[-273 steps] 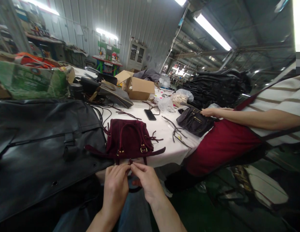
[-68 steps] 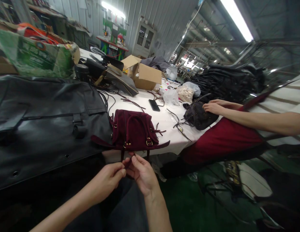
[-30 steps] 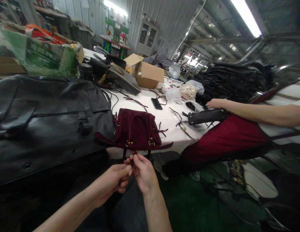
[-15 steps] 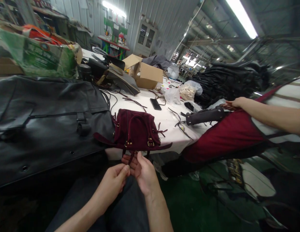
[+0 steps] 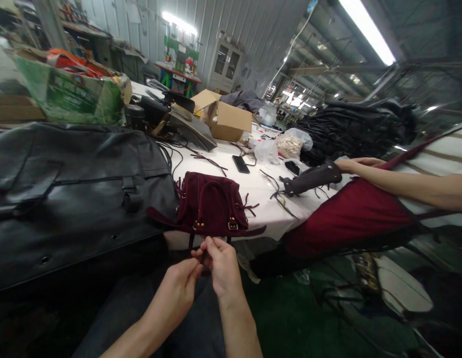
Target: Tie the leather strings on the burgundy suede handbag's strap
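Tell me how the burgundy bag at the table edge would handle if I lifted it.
Probably floppy: the burgundy bag slumps flat on the white table, with loose straps trailing. Likely light for its size, since it lies collapsed. Its thin strap, pinched by left hand and right hand, should tauten first.

handbag [image 5: 210, 205] on table [image 5: 253, 186], phone [image 5: 240, 163] behind
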The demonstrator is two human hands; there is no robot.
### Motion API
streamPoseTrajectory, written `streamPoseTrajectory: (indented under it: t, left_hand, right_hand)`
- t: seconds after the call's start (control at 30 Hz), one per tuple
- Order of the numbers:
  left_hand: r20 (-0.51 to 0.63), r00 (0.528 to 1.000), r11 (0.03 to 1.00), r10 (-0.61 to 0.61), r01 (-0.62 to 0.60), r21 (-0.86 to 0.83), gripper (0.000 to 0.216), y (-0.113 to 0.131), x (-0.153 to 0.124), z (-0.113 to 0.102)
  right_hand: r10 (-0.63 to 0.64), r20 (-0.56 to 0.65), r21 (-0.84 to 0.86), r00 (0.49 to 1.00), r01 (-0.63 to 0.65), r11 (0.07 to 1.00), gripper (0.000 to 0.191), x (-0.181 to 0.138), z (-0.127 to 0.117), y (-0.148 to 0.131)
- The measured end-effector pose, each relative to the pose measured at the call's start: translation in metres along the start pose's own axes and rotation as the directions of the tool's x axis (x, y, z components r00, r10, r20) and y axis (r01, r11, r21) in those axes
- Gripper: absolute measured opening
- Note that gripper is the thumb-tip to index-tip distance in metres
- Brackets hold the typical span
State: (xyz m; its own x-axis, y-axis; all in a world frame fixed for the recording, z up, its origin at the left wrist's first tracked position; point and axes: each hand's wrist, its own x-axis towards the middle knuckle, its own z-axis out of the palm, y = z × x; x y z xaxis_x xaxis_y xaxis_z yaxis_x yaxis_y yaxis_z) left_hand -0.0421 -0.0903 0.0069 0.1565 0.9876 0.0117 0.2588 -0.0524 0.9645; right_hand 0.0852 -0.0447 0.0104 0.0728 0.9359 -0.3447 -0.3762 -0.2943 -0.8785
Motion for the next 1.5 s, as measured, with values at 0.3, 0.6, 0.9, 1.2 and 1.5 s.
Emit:
streamPoseTrajectory:
  t: [0.3,0.6,0.9,1.2,1.5]
  left_hand:
    - [-0.039,0.999,1.000,0.004,-0.003,0.015,0.038,-0.013,-0.003,0.013]
    - [0.019,0.998,0.984,0.063,-0.066,0.165,0.034,-0.012,0.001,0.006]
    - [-0.024,1.000,0.998,0.021,-0.019,0.052,0.036,-0.009,0.001,0.020]
    - [-0.061,0.997,0.999,0.037,-0.036,0.020,0.039,-0.016,0.003,0.020]
    - [-0.095,0.978,0.960,0.185,-0.159,0.230,0.034,-0.043,-0.009,0.025]
  right_hand:
    - [-0.005,0.103,-0.064,0.995,0.012,0.998,0.064,0.002,-0.014,-0.019]
    - [-0.115,-0.146,-0.076,0.983,0.105,0.992,0.067,0.022,-0.004,-0.003]
    - [-0.085,-0.045,-0.004,0.995,0.085,0.996,0.059,0.011,-0.005,0.000]
    - [0.014,0.180,0.109,0.984,-0.034,0.993,0.052,0.009,-0.019,-0.012]
    - [0.070,0.165,-0.043,0.984,-0.064,0.997,0.057,-0.011,-0.024,0.001]
